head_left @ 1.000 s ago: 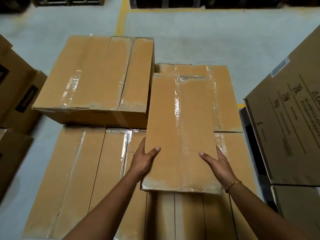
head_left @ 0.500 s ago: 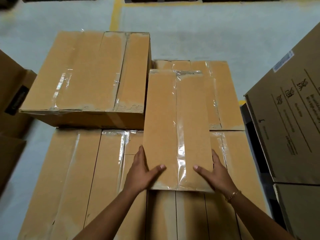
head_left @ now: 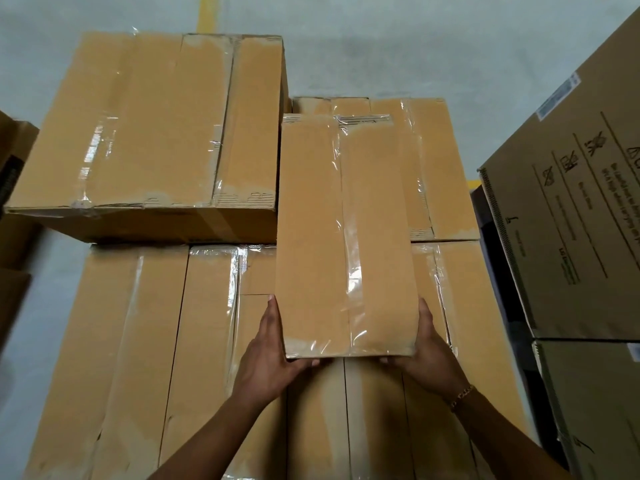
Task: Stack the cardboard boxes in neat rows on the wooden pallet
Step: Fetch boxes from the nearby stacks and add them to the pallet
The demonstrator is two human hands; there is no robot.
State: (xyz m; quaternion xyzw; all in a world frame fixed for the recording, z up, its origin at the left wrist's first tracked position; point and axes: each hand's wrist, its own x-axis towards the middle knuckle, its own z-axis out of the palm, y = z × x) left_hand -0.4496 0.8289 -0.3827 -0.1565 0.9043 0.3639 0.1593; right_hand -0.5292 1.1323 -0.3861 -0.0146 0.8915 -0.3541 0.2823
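Note:
A narrow taped cardboard box (head_left: 343,237) lies lengthwise on top of the stack, right of centre. My left hand (head_left: 273,355) grips its near left corner and my right hand (head_left: 427,355) grips its near right corner, fingers curled under the near edge. A large taped box (head_left: 156,133) sits on the upper layer at the back left, touching the narrow box's left side. Beneath them lies a layer of flat boxes (head_left: 145,358), one of which shows at the back right (head_left: 440,168). The wooden pallet is hidden under the boxes.
A tall printed carton (head_left: 571,220) stands close on the right, with another carton (head_left: 595,403) below it. More cartons (head_left: 14,188) stand at the left edge. Grey floor with a yellow line (head_left: 207,12) lies beyond the stack.
Both hands slid from the top of the narrow box down to its near corners. The box moved a little away from me, alongside the large box.

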